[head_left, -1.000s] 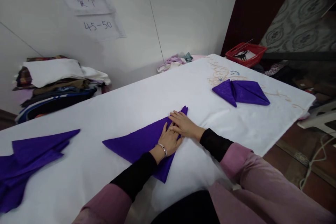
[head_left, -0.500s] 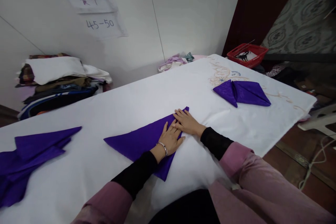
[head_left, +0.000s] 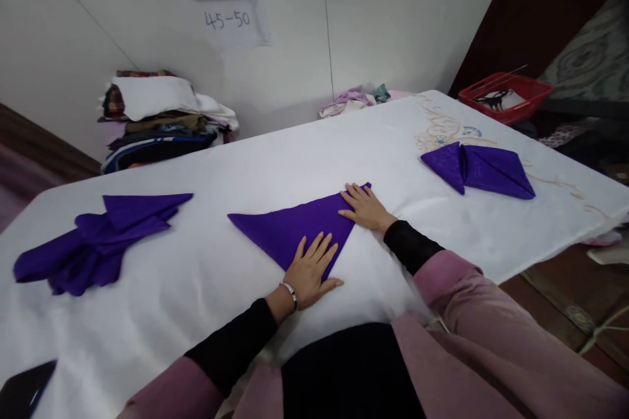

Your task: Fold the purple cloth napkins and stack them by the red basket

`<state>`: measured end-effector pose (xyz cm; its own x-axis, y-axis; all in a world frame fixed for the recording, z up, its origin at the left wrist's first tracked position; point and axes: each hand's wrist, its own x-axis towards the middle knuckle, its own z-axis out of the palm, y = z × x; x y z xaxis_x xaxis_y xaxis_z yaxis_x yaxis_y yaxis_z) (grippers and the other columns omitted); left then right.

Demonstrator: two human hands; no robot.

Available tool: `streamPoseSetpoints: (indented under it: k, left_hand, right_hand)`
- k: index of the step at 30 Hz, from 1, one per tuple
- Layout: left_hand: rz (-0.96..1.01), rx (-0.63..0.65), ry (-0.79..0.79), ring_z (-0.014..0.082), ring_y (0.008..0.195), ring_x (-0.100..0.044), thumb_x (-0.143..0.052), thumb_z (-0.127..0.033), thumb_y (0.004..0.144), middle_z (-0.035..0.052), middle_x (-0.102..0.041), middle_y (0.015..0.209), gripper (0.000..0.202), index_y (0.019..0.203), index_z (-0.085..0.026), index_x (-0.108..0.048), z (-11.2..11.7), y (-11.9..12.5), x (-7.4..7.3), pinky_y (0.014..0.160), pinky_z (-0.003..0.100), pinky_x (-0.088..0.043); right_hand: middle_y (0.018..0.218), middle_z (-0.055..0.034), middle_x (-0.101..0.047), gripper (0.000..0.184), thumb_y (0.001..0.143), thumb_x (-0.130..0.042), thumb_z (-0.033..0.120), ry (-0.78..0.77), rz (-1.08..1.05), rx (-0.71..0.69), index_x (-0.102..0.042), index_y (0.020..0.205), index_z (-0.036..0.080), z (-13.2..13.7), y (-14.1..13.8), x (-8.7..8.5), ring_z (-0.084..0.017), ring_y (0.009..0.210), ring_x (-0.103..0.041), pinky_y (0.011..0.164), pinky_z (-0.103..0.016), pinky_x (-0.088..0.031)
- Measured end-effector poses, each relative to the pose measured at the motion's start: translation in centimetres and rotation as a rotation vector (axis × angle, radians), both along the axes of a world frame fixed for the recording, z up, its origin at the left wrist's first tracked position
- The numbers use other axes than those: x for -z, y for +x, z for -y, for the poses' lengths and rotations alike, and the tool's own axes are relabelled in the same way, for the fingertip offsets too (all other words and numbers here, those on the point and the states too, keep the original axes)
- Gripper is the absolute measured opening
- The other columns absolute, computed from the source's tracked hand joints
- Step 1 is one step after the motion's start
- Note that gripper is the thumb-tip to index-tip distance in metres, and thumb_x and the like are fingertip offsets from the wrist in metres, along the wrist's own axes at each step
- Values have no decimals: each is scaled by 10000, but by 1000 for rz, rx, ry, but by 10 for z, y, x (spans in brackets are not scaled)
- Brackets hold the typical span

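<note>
A purple napkin (head_left: 295,228) folded into a triangle lies on the white tablecloth (head_left: 206,288) in front of me. My left hand (head_left: 310,268) lies flat, fingers spread, on the triangle's near corner. My right hand (head_left: 364,207) rests flat with fingers stretched out on its far right corner. A silver bracelet sits on my left wrist.
A folded purple napkin (head_left: 479,167) lies at the right near embroidery. A loose pile of purple napkins (head_left: 101,236) lies at the left. Stacked fabrics (head_left: 160,118) sit by the wall, small cloths (head_left: 351,99) at the table's far edge, a red basket (head_left: 506,95) beyond. A dark object (head_left: 22,393) shows bottom left.
My hands, which lay together near the triangle's right tip, have spread apart: the left slid toward me to the near corner, the right stayed at the far corner. The view shifted left.
</note>
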<state>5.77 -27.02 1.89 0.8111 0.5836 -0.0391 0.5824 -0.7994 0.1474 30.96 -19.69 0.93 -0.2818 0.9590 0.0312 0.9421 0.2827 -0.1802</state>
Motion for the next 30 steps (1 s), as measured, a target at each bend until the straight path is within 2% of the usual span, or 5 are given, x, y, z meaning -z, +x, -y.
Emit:
streamPoseSetpoints:
  k: [6,19,23,27,30]
  left_hand:
    - [-29,-22,-14,301,1400,-170,-314,-665,848,128,-257,1511,752,1435,-197,-285,24,-20,-5,1100,583,-105]
    - [-22,-80,-12,297,1400,-173,-308,-650,861,109,-264,1512,703,1415,-219,-333,56,-45,-9,1108,560,-108]
    - [8,-139,9,282,1398,-189,-289,-642,871,117,-292,1500,706,1404,-183,-352,55,-34,-15,1118,549,-84]
    - [64,-187,15,261,1405,-171,-249,-655,871,117,-272,1507,740,1416,-160,-317,41,-6,-20,1128,535,-75]
    - [69,-202,-35,263,1410,-151,-231,-683,855,118,-233,1520,780,1428,-158,-289,32,17,-18,1125,543,-85]
  right_hand:
    - [1522,-124,-225,769,878,-164,676,15,-14,-6,-306,1441,172,1,1,0,-287,1401,-164,1114,-482,-123]
    - [1534,-112,-194,759,878,-158,672,-42,13,3,-281,1451,190,-1,3,0,-297,1405,-139,1113,-480,-117]
    - [1531,-119,-200,748,886,-155,656,-46,35,11,-279,1452,184,-1,3,-1,-294,1405,-140,1115,-474,-121]
    - [1529,-115,-208,720,898,-159,632,-25,63,10,-282,1450,186,0,2,-1,-294,1403,-153,1113,-470,-134]
    - [1524,-123,-223,698,909,-170,604,3,89,6,-300,1443,173,2,1,-1,-295,1398,-171,1108,-463,-155]
